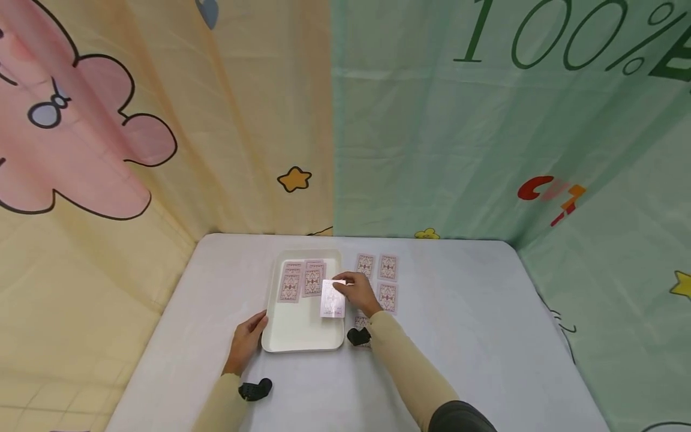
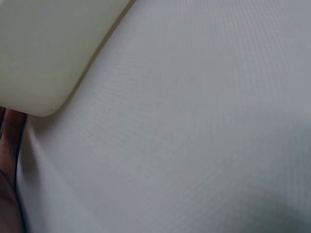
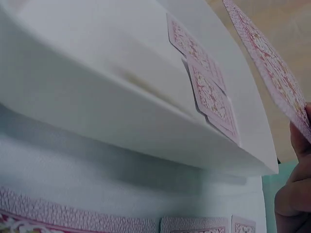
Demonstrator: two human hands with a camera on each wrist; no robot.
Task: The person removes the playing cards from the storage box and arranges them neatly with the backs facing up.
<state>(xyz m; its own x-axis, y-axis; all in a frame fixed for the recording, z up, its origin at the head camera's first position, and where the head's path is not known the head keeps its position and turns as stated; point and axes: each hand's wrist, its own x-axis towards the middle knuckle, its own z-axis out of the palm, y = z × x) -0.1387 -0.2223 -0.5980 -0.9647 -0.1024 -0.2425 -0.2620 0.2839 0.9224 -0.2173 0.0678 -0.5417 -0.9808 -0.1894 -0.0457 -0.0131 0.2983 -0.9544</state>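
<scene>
My right hand [image 1: 356, 292] pinches a playing card [image 1: 332, 300] by its edge, over the right side of a white tray [image 1: 302, 336]. In the right wrist view the held card [image 3: 272, 63] is tilted and raised above the tray, with its red patterned back showing. Inside the tray lie two overlapping columns of cards, a left column [image 1: 289, 288] and a right column [image 1: 313, 282], backs up. My left hand [image 1: 247, 341] rests against the tray's left edge, its fingers fairly straight along the side. The left wrist view shows a finger [image 2: 12, 141] at the tray's corner.
To the right of the tray, several cards lie back up on the white tablecloth [image 1: 459, 336], among them a far card [image 1: 387, 267] and a nearer card [image 1: 387, 298]. Part of one card [image 1: 361, 322] shows beside the right wrist. Printed curtains [image 1: 421, 150] hang behind the table.
</scene>
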